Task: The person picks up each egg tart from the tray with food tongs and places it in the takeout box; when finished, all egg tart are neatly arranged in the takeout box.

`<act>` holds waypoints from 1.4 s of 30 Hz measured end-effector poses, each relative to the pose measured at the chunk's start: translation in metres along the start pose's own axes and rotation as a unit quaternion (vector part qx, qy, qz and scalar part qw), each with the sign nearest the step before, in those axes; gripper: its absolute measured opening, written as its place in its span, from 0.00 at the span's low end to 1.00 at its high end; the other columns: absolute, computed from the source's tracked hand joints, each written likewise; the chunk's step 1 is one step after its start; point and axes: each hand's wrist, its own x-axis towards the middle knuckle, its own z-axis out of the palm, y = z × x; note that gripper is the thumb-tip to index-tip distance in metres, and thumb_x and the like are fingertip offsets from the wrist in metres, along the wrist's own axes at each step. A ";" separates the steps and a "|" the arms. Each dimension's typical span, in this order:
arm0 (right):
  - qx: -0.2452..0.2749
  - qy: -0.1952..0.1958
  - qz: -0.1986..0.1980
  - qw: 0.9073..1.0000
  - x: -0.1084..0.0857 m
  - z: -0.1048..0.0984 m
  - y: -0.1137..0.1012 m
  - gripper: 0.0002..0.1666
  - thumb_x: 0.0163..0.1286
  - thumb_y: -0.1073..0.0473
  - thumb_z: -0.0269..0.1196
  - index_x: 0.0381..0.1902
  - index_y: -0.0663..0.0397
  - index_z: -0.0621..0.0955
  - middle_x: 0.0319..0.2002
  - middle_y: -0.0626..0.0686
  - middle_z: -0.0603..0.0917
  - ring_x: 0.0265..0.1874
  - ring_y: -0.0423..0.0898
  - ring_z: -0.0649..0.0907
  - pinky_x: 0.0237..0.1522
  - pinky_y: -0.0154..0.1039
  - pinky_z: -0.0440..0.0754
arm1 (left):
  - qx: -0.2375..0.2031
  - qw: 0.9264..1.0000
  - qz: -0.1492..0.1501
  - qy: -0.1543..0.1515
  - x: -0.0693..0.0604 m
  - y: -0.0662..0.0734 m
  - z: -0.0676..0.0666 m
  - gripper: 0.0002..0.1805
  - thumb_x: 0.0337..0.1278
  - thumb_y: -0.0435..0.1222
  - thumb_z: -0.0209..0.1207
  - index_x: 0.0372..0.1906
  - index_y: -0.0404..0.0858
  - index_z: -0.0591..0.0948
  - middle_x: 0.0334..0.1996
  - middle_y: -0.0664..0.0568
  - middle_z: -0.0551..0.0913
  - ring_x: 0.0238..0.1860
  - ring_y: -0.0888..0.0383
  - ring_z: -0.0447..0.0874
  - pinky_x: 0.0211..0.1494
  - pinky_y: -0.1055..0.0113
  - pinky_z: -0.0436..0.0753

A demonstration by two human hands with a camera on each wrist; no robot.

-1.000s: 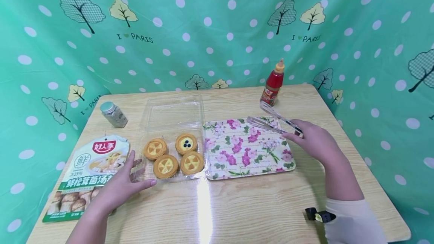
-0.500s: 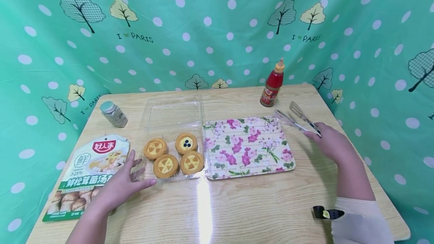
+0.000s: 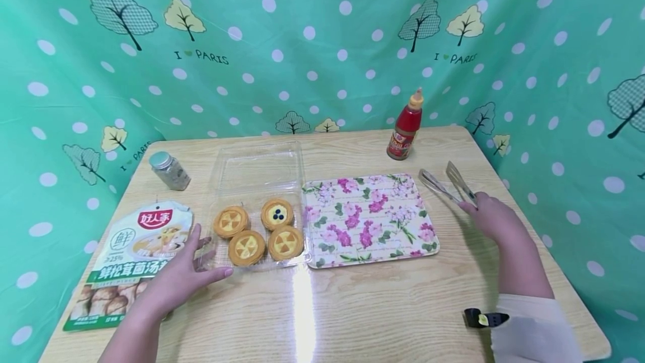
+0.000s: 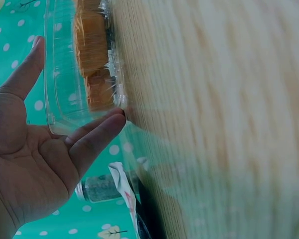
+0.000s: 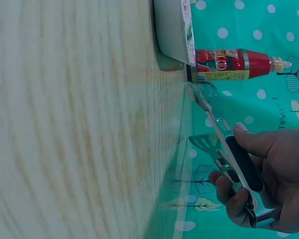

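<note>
My right hand grips metal serving tongs by their black-padded handles. The tongs' two arms are spread apart, right of the floral tray. Whether their tips touch the table is hard to tell. At the left, my left hand rests against the near left corner of an open clear plastic box. Its fingers reach along the box's side, and the thumb stands apart from them. Inside the box lie several round egg tarts, one topped with dark berries.
A red sauce bottle stands behind the tray's right end. Left of the box's raised lid is a tilted-looking spice jar. A green and white soup packet lies beneath my left forearm. Patterned green cloth surrounds the wooden table.
My right hand has carried the tongs from above the tray to the right, past its edge, and slightly toward me. The left hand and the box have stayed in place.
</note>
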 end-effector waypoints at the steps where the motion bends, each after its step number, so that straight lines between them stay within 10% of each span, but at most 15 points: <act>1: 0.001 -0.003 0.001 1.000 0.000 0.000 0.000 0.53 0.75 0.30 0.39 0.66 0.81 0.59 0.57 0.83 0.69 0.53 0.77 0.73 0.46 0.66 0.77 | 0.001 1.000 0.000 0.001 0.000 0.000 0.000 0.71 0.49 0.59 0.68 0.76 0.42 0.24 0.75 0.30 0.50 0.69 0.34 0.65 0.68 0.40 0.68; 15: 0.032 -0.060 0.047 0.997 -0.004 0.004 -0.015 0.43 0.70 0.35 0.56 0.53 0.76 0.69 0.30 0.61 0.78 0.23 0.51 0.78 0.21 0.42 0.78 | 0.005 1.000 -0.002 0.000 0.001 -0.001 0.000 0.72 0.48 0.60 0.68 0.76 0.42 0.24 0.76 0.30 0.48 0.69 0.34 0.65 0.68 0.39 0.67; 34: 0.028 -0.077 0.050 0.995 0.002 0.013 -0.017 0.45 0.70 0.35 0.57 0.53 0.79 0.68 0.29 0.62 0.79 0.24 0.51 0.82 0.23 0.41 0.81 | -0.001 1.000 0.004 -0.002 0.001 -0.001 0.000 0.71 0.50 0.59 0.67 0.76 0.43 0.23 0.75 0.30 0.50 0.69 0.35 0.65 0.66 0.44 0.72; 42: -0.002 -0.051 0.033 0.998 0.000 0.003 -0.020 0.60 0.68 0.24 0.48 0.65 0.81 0.61 0.42 0.72 0.80 0.32 0.60 0.83 0.29 0.47 0.80 | -0.027 1.000 0.011 -0.012 0.000 -0.002 -0.002 0.70 0.53 0.57 0.66 0.73 0.51 0.18 0.75 0.28 0.46 0.69 0.31 0.62 0.64 0.43 0.73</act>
